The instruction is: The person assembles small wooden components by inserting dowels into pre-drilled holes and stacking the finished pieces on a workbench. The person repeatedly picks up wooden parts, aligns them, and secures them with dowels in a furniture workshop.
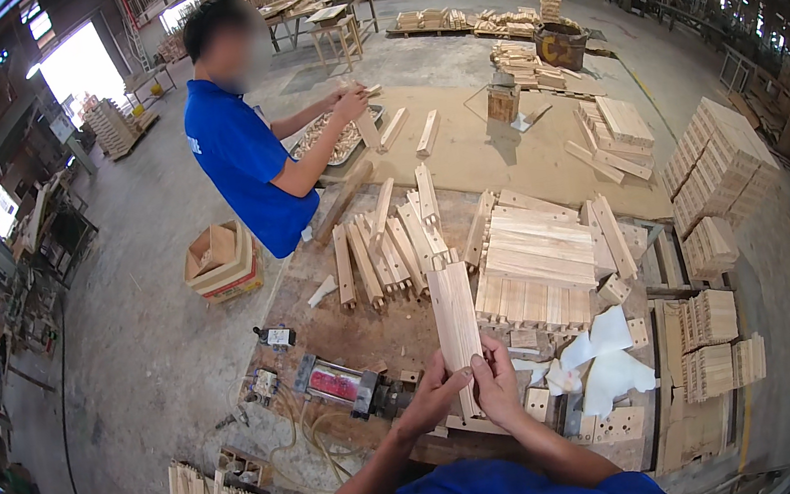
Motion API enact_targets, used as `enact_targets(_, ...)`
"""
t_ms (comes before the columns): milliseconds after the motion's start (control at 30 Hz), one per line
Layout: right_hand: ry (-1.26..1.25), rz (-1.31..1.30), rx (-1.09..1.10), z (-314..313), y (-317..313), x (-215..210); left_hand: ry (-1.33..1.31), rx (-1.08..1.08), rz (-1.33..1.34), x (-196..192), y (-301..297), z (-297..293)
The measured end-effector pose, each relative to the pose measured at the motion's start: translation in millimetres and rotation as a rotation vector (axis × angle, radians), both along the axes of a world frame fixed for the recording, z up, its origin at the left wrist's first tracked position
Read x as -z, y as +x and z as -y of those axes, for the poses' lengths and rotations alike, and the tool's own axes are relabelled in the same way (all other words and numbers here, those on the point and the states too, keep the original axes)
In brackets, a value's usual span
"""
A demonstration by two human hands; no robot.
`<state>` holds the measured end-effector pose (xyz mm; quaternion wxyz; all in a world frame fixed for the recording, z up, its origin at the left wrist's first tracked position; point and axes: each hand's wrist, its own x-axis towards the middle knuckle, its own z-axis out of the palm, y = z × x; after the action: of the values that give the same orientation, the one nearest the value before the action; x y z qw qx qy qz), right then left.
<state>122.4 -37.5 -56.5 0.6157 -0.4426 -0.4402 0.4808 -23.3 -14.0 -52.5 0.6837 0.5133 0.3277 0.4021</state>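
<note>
Between my two hands a pale wooden board [455, 314] is held upright over the workbench, its far end reaching toward a group of wooden pieces. My left hand [437, 391] grips its lower left edge, thumb on the face. On the lower right edge, my right hand [497, 382] is closed with the thumb pressed to the wood. Loose wooden slats [386, 253] with peg-like ends lie just beyond the board's left side. A neat stack of boards [537, 252] sits to its right. Left of my left hand is a clamp-like metal device [338, 381] with a red part.
A co-worker in a blue shirt [245, 152] handles a wooden piece over a tray of small parts [330, 145]. White paper scraps [614, 368] and drilled blocks lie near my right hand. Stacked wood [722, 166] stands on the right, a cardboard box [220, 256] on the floor at left.
</note>
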Motion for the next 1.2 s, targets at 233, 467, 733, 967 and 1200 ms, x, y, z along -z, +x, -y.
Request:
enact_targets(233, 0.029, 0.132, -0.049, 15.5, 15.1, 8.1, -0.078, 0.061, 0.024, -12.9, 0.0, 5.7)
enact_targets(467, -0.027, 0.211, -0.179, 28.1, 35.9, 9.5, -0.055, 0.039, 0.05, -2.4, 1.9, 15.1)
enact_targets(733, 0.068, 0.819, -0.045, 16.9, 27.0, -51.2, 0.188, -0.277, -0.175, 24.5, 34.5, 47.1)
enact_targets(967, -0.066, 0.958, -0.147, 23.6, 44.6, -36.2, 0.014, -0.12, -0.305, 26.8, 41.4, 69.2)
enact_targets(1200, -0.145, 1.459, -0.476, 20.0, 69.2, -17.3, 0.081, 0.05, -0.62, 17.2, -37.0, 71.9)
